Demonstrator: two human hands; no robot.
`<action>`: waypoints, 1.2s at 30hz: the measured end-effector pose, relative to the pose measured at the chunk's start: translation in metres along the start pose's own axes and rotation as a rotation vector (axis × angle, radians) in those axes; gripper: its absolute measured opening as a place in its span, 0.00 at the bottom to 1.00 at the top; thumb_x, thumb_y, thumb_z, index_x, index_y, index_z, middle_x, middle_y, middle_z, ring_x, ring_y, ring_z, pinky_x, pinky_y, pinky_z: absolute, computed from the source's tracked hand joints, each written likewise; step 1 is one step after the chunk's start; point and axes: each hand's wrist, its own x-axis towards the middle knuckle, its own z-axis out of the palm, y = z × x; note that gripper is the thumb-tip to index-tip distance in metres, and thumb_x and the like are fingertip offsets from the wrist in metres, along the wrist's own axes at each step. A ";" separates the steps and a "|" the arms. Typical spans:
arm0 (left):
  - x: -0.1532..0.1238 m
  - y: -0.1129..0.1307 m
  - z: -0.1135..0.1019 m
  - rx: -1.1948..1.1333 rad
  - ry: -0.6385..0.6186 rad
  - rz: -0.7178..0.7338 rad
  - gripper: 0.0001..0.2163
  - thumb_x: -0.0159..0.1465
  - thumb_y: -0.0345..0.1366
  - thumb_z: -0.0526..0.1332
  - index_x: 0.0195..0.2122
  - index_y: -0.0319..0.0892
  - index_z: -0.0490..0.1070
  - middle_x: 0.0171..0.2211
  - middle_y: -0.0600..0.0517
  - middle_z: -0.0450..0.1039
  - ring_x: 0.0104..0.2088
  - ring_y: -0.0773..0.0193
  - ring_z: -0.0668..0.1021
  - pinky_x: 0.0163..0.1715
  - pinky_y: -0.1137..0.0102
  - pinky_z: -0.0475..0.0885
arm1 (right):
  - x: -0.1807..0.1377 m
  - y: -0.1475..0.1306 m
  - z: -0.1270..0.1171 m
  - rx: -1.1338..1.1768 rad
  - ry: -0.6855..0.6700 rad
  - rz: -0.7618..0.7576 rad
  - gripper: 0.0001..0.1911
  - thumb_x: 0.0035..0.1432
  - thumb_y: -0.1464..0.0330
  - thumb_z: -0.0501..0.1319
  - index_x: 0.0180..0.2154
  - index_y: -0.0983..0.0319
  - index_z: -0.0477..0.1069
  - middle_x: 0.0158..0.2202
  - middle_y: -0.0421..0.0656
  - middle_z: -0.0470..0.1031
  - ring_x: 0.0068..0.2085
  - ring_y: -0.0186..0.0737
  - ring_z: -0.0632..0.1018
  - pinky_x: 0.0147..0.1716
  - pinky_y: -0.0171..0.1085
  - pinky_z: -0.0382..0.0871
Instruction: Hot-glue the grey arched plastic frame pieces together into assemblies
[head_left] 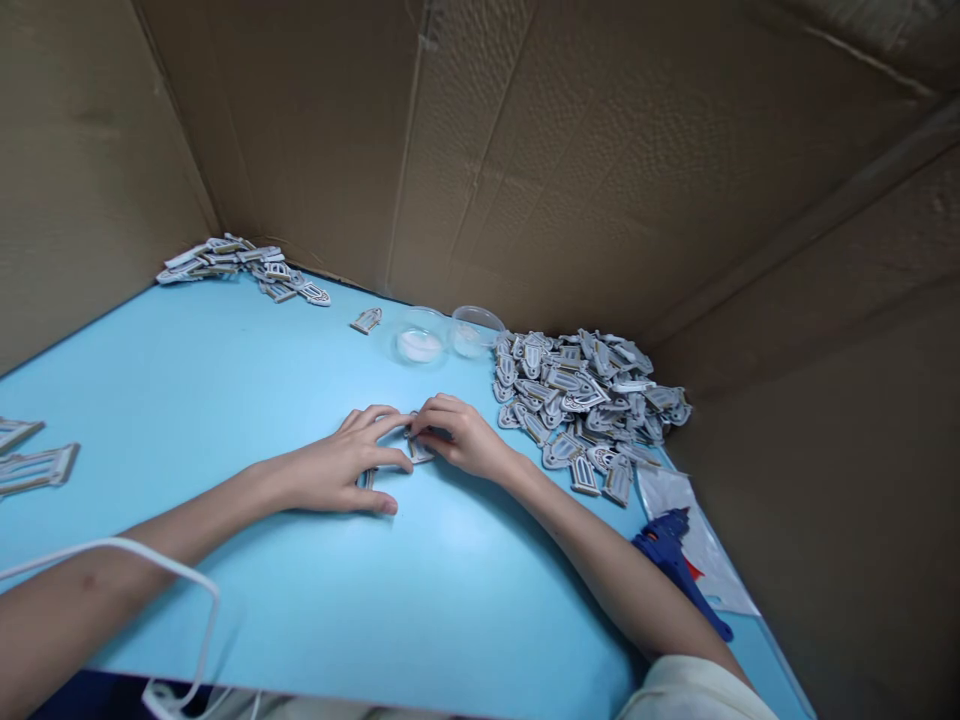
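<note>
Both my hands meet in the middle of the light blue table (225, 400). My left hand (349, 470) lies on the table with fingers curled over a small grey cut-out piece (367, 478). My right hand (461, 435) is closed in a pinch on another small grey arch-shaped piece (418, 450), fingertip to fingertip with the left hand. Most of both pieces is hidden under the fingers.
A big heap of grey arch-shaped pieces (585, 400) lies right of my hands. Two small clear dishes (420, 337) stand behind, with a single piece (367, 320) beside them. A smaller pile (240, 265) sits far left. A blue glue gun (675, 565) lies at the right edge. Cardboard walls (525, 150) surround the table.
</note>
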 end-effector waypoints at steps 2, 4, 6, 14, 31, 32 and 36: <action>0.001 -0.002 -0.002 -0.055 0.038 0.013 0.15 0.68 0.52 0.69 0.52 0.54 0.82 0.73 0.45 0.62 0.72 0.38 0.62 0.69 0.43 0.63 | -0.001 -0.002 0.001 -0.008 -0.001 0.021 0.05 0.68 0.74 0.66 0.42 0.60 0.79 0.44 0.47 0.76 0.48 0.45 0.77 0.50 0.41 0.72; 0.003 -0.004 -0.003 -0.092 0.100 0.029 0.13 0.71 0.51 0.67 0.49 0.52 0.82 0.71 0.46 0.65 0.70 0.42 0.64 0.69 0.48 0.64 | -0.002 -0.005 0.001 -0.008 -0.001 0.060 0.06 0.65 0.74 0.68 0.44 0.60 0.77 0.48 0.47 0.73 0.49 0.45 0.76 0.51 0.41 0.72; 0.005 -0.007 -0.003 -0.088 0.176 0.031 0.12 0.72 0.49 0.66 0.46 0.50 0.82 0.69 0.46 0.68 0.68 0.45 0.67 0.69 0.50 0.65 | -0.001 -0.007 -0.005 -0.021 0.028 0.086 0.09 0.64 0.72 0.69 0.46 0.59 0.75 0.49 0.46 0.72 0.49 0.44 0.76 0.51 0.41 0.72; 0.010 -0.015 0.001 -0.004 0.449 -0.003 0.10 0.74 0.41 0.61 0.39 0.45 0.79 0.54 0.46 0.79 0.54 0.51 0.77 0.59 0.55 0.73 | 0.072 0.020 -0.073 -0.558 0.023 0.402 0.14 0.69 0.77 0.56 0.47 0.64 0.80 0.47 0.50 0.82 0.49 0.44 0.79 0.49 0.37 0.69; 0.014 -0.020 0.006 -0.010 0.535 0.068 0.06 0.70 0.33 0.63 0.35 0.44 0.78 0.48 0.47 0.81 0.51 0.54 0.79 0.56 0.56 0.76 | 0.156 0.050 -0.060 -0.662 -0.154 0.573 0.12 0.60 0.77 0.66 0.42 0.63 0.87 0.47 0.55 0.87 0.50 0.52 0.85 0.49 0.38 0.73; 0.014 -0.019 0.006 -0.008 0.537 0.069 0.06 0.70 0.33 0.63 0.35 0.44 0.78 0.48 0.47 0.81 0.51 0.53 0.79 0.56 0.56 0.75 | 0.155 0.051 -0.062 -0.631 -0.120 0.570 0.10 0.59 0.77 0.67 0.40 0.63 0.87 0.45 0.53 0.87 0.49 0.50 0.85 0.48 0.37 0.73; 0.014 -0.019 0.006 0.016 0.550 0.062 0.06 0.70 0.33 0.64 0.35 0.44 0.78 0.48 0.47 0.81 0.51 0.53 0.80 0.56 0.56 0.75 | 0.148 0.048 -0.069 -0.475 0.058 0.525 0.06 0.61 0.73 0.67 0.36 0.64 0.85 0.41 0.49 0.87 0.45 0.45 0.85 0.47 0.36 0.73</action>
